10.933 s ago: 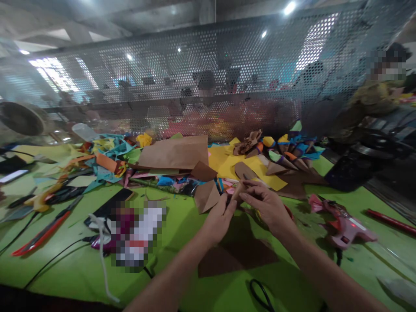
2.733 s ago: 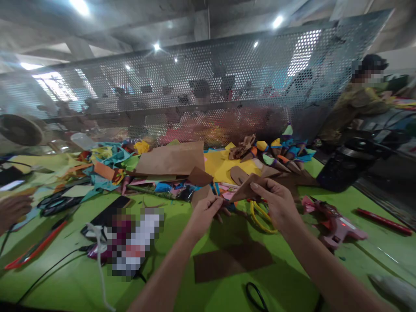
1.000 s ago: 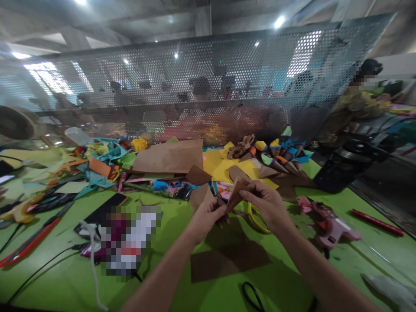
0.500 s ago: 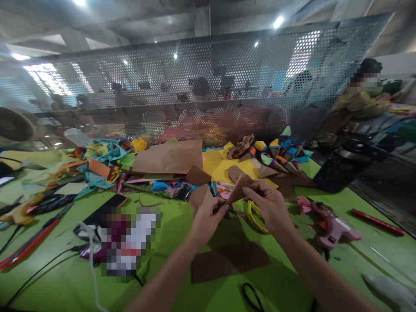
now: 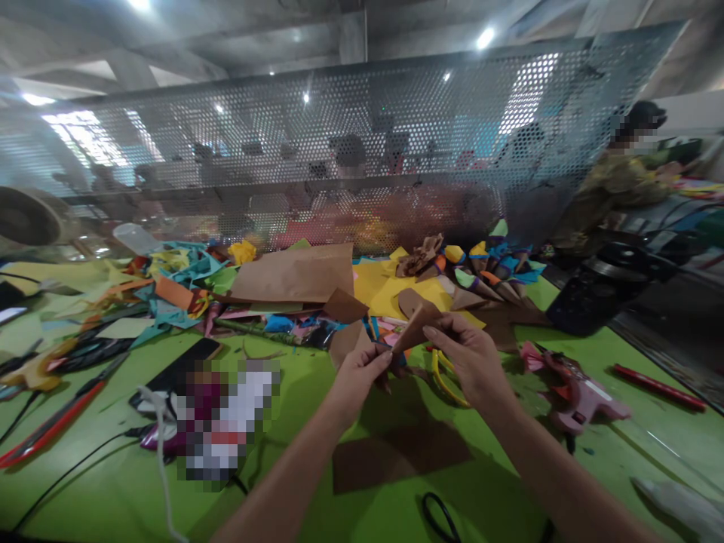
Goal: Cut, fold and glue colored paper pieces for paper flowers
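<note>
Both my hands hold a small brown paper cone (image 5: 412, 332) above the green table (image 5: 113, 483). My left hand (image 5: 356, 373) pinches its lower tip between thumb and fingers. My right hand (image 5: 472, 358) grips the wider upper part, fingers curled round it. Yellow-handled scissors (image 5: 441, 377) lie on the table just under my right hand. A dark brown paper sheet (image 5: 396, 456) lies flat below my hands.
A pink glue gun (image 5: 577, 392) lies at the right, a red stick (image 5: 659, 386) beyond it. Finished coloured cones (image 5: 498, 275) are piled at the back right. Brown paper (image 5: 297, 273), yellow paper (image 5: 388, 290) and scraps (image 5: 181, 275) fill the back. A perforated metal screen (image 5: 339, 151) stands behind; a person (image 5: 619, 177) sits far right.
My hands have shifted slightly while turning the brown cone; my left fingers have moved nearer its tip. Nothing else on the table has moved.
</note>
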Tool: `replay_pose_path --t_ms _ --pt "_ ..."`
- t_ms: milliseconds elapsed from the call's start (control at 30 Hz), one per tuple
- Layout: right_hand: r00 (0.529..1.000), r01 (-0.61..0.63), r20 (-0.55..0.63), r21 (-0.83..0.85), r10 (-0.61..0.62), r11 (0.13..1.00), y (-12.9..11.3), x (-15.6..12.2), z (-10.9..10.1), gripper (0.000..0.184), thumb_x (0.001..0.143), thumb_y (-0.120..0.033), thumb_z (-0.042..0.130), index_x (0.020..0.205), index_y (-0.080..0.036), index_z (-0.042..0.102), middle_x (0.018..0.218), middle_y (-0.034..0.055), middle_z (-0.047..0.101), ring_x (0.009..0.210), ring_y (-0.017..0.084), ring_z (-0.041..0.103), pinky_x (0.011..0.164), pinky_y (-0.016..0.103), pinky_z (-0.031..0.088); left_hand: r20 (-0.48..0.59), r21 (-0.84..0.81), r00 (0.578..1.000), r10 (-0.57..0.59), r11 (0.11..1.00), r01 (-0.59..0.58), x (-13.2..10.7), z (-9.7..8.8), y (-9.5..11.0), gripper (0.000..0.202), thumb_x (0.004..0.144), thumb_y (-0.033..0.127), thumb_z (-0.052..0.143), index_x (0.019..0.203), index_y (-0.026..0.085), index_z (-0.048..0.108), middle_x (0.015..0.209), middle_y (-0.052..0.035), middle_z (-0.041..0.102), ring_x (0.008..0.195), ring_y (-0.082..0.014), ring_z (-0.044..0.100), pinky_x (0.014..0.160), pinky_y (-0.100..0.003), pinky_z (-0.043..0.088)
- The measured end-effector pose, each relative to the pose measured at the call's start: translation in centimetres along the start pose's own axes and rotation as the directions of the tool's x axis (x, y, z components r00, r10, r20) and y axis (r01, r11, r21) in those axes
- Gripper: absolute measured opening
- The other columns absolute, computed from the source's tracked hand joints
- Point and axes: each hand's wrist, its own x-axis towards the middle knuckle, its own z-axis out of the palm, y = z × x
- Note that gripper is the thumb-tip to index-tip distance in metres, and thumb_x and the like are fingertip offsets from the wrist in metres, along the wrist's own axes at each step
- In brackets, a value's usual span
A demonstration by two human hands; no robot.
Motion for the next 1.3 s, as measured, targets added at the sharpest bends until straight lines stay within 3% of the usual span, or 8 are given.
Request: replay_pose_path --t_ms 300,633,767,900,1100,1300 --pt "0.999 0.014 0.042 -0.032 -0.012 0.999 0.0 -0.1 -0.1 0.023 0.069 -0.039 0.080 0.071 -0.020 0.066 0.070 0.0000 0.060 0.070 0.017 0.054 0.068 0.030 0.041 -0.035 -0.026 0.999 0.001 1.000 -0.001 0.0 -0.1 -0.2 0.039 0.072 0.050 0.075 0.079 0.013 0.064 0.066 -0.0039 0.068 0.050 -0.0083 0.050 0.047 -0.018 0.041" --pt "0.999 0.042 0.005 -0.065 -0.042 0.997 0.2 0.0 -0.3 0.025 0.071 -0.043 0.078 0.069 -0.021 0.066 0.075 0.0018 0.060 0.073 0.019 0.053 0.068 0.031 0.042 -0.124 0.294 0.981 0.147 0.950 -0.105 0.3 -0.4 -0.5 0.036 0.081 0.052 0.062 0.071 0.018 0.060 0.062 0.0008 0.061 0.054 -0.0112 0.048 0.046 -0.019 0.036" --pt "0.999 0.032 -0.002 -0.079 -0.032 0.996 0.4 0.1 -0.6 0.025 0.074 -0.043 0.077 0.072 -0.021 0.067 0.074 0.0014 0.060 0.070 0.018 0.052 0.065 0.030 0.041 -0.158 0.258 0.973 0.170 0.958 -0.125 0.3 -0.8 -0.7 0.041 0.084 0.057 0.059 0.076 0.018 0.063 0.066 0.0006 0.062 0.055 -0.0117 0.050 0.050 -0.021 0.039" --pt "1.000 0.026 0.009 -0.037 -0.025 0.999 0.0 0.0 -0.3 0.024 0.071 -0.042 0.078 0.070 -0.021 0.067 0.076 0.0015 0.061 0.072 0.018 0.053 0.066 0.030 0.042 -0.094 0.193 0.989 0.114 0.977 -0.094 0.4 -0.5 -0.6 0.052 0.082 0.065 0.058 0.095 0.016 0.068 0.075 -0.0020 0.066 0.057 -0.0129 0.054 0.054 -0.023 0.045" --pt "0.993 0.070 0.101 -0.127 -0.057 0.989 -0.4 -0.3 0.0 0.020 0.074 -0.040 0.075 0.069 -0.021 0.071 0.077 0.0042 0.065 0.081 0.023 0.058 0.077 0.035 0.045 -0.025 0.150 0.998 0.064 0.987 -0.060 0.3 0.2 -0.1 0.061 0.074 0.069 0.064 0.100 0.014 0.066 0.073 -0.0041 0.069 0.053 -0.0123 0.054 0.052 -0.023 0.045" --pt "0.978 0.150 0.175 -0.228 -0.111 0.962 0.9 -0.1 -0.1 0.019 0.078 -0.040 0.073 0.072 -0.022 0.072 0.079 0.0038 0.064 0.080 0.023 0.059 0.074 0.035 0.047 0.048 0.146 0.999 0.025 0.989 -0.032 0.3 0.0 -0.3 0.054 0.077 0.068 0.062 0.073 0.014 0.066 0.063 -0.0041 0.066 0.054 -0.0127 0.055 0.050 -0.022 0.043"
